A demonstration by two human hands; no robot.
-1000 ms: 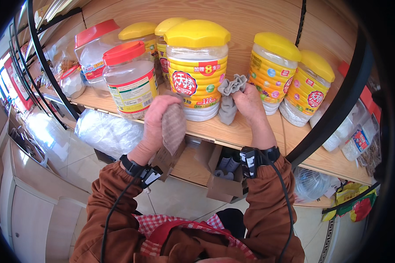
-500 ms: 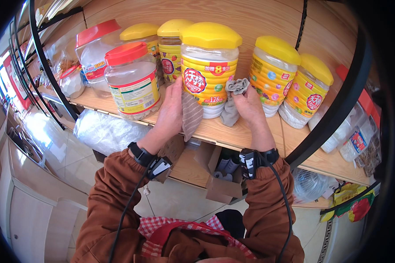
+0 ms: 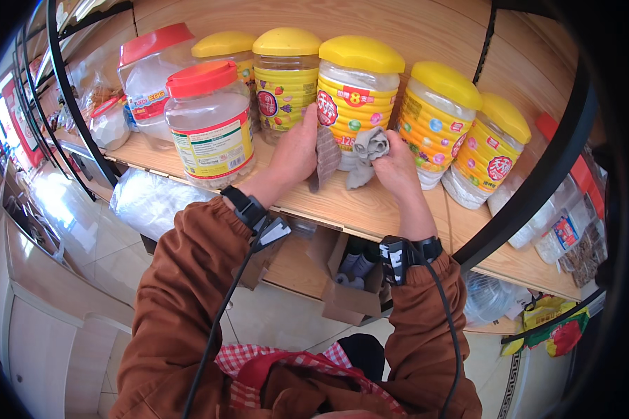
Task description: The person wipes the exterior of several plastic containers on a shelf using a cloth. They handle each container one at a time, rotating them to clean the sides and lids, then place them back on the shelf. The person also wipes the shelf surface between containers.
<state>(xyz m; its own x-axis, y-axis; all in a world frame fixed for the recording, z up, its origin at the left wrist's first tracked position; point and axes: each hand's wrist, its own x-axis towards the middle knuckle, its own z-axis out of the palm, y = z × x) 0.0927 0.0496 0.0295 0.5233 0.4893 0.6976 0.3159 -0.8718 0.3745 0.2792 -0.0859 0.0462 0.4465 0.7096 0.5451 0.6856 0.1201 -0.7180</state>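
A clear plastic jar with a yellow lid and yellow label stands upright on the wooden shelf between my hands. My left hand is at the jar's left side, closed on a brown striped cloth that hangs against the jar. A crumpled grey cloth is bunched in the fingers of my right hand, at the lower right front of the jar. The jar's base is partly hidden by the cloths. Left of it stands another yellow-lidded jar, and right of it a further one.
A red-lidded jar stands left of my left forearm, with a larger red-lidded jar behind. The rightmost yellow-lidded jar is near a black shelf post. Below the shelf are an opened cardboard box and clear plastic wrapping.
The jar between my hands has shifted right, closer to the jar on its right. My left hand has moved right with it, while my right hand has shifted only slightly.
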